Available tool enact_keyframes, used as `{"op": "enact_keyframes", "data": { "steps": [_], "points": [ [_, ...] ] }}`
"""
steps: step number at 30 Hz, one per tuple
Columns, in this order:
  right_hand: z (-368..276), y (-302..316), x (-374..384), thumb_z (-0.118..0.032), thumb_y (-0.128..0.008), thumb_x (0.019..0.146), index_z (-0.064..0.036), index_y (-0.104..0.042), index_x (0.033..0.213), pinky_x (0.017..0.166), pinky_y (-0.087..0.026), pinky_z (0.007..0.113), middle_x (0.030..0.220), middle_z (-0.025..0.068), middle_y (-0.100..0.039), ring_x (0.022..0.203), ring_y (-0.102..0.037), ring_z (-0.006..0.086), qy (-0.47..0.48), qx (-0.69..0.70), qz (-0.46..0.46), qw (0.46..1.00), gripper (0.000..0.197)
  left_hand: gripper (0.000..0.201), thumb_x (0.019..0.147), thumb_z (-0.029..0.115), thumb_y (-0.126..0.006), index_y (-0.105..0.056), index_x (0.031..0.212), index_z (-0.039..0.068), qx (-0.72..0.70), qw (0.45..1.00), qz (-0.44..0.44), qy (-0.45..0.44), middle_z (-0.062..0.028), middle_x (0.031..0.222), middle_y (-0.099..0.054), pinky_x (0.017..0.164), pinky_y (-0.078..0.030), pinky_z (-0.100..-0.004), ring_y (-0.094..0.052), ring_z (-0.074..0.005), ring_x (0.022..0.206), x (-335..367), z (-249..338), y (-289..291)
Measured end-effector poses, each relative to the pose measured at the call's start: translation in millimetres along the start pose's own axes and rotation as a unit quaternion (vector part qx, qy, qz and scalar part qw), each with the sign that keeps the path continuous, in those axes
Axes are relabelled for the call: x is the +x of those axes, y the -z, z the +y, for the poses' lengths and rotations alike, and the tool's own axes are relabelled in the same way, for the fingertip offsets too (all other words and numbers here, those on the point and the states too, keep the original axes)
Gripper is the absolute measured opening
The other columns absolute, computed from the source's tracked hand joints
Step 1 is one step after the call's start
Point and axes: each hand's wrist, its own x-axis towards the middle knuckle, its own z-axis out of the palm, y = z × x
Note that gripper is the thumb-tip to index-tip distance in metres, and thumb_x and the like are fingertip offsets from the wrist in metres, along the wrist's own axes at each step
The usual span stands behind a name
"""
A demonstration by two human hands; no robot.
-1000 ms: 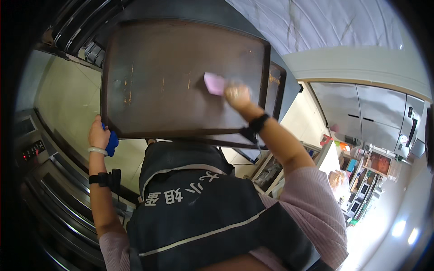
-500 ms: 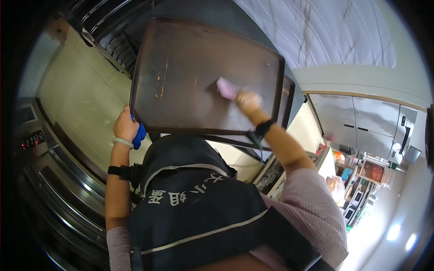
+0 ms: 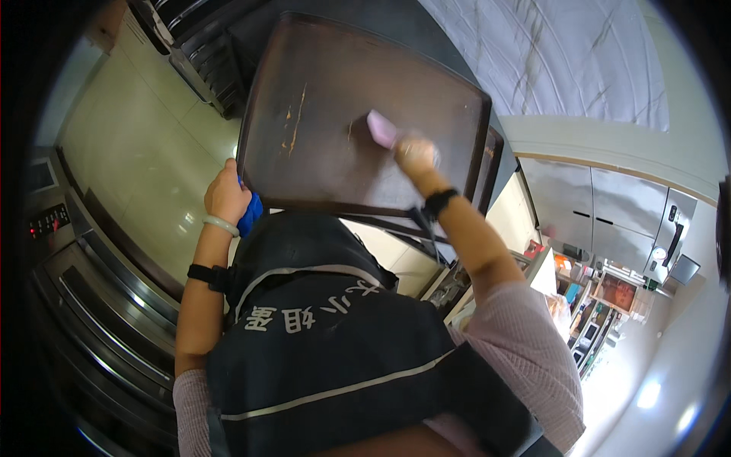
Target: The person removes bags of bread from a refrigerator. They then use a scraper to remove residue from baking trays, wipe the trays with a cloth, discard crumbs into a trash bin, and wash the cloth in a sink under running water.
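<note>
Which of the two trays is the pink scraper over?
The upper tray, its inside in view; the lower tray is mostly hidden beneath, showing past the right edge.

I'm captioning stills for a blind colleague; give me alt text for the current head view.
A person's right hand holds a pink scraper over a large dark tray marked with tan streaks, while the left hand, with a blue cloth, holds the tray's near left corner. A second tray shows beneath at the right.
</note>
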Motion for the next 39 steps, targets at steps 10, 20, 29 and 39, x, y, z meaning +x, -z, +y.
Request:
{"op": "enact_keyframes", "data": {
  "steps": [10, 20, 29, 39],
  "points": [
    [-68, 35, 9, -0.013, -0.055, 0.067, -0.0087, -0.061, 0.067, 0.046, -0.049, 0.037, 0.067, 0.0102, -0.060, 0.057, -0.061, 0.0236, 0.103, -0.011, 0.143, 0.984, 0.007, 0.024, 0.068, 0.005, -0.056, -0.047, 0.091, 0.002, -0.007, 1.000, -0.006, -0.004, -0.0186, 0.081, -0.060, 0.066, -0.046, -0.0437, -0.059, -0.0365, 0.076, 3, -1, 5],
    [-76, 47, 24, -0.014, -0.055, 0.070, -0.0098, -0.063, 0.067, 0.050, -0.050, 0.040, 0.075, 0.0125, -0.064, 0.066, -0.064, 0.0278, 0.045, 0.001, 0.084, 0.995, 0.010, 0.027, 0.067, 0.006, -0.057, -0.047, 0.092, 0.002, -0.013, 1.000, -0.004, -0.020, -0.0193, 0.080, -0.060, 0.066, -0.046, -0.0446, -0.058, -0.0376, 0.075, 3, -7, 3],
    [-97, 73, 20, -0.016, -0.049, 0.078, -0.0034, -0.063, 0.089, 0.061, -0.052, 0.044, 0.089, 0.0168, -0.063, 0.078, -0.063, 0.0314, 0.080, 0.016, -0.027, 0.996, 0.022, 0.029, 0.067, 0.006, -0.057, -0.046, 0.093, 0.001, -0.023, 0.999, 0.003, -0.038, -0.0204, 0.079, -0.059, 0.067, -0.046, -0.0453, -0.057, -0.0389, 0.075, 3, -10, 6],
    [-83, 93, 50, -0.022, -0.056, 0.072, -0.0104, -0.064, 0.097, 0.068, -0.052, 0.040, 0.098, 0.0167, -0.061, 0.085, -0.062, 0.0297, -0.046, 0.057, -0.169, 0.983, 0.028, 0.026, 0.069, 0.006, -0.054, -0.047, 0.094, 0.001, -0.031, 0.999, -0.013, -0.025, -0.0201, 0.088, -0.060, 0.071, -0.046, -0.0440, -0.057, -0.0373, 0.081, -2, -9, 5]
  ]
}}
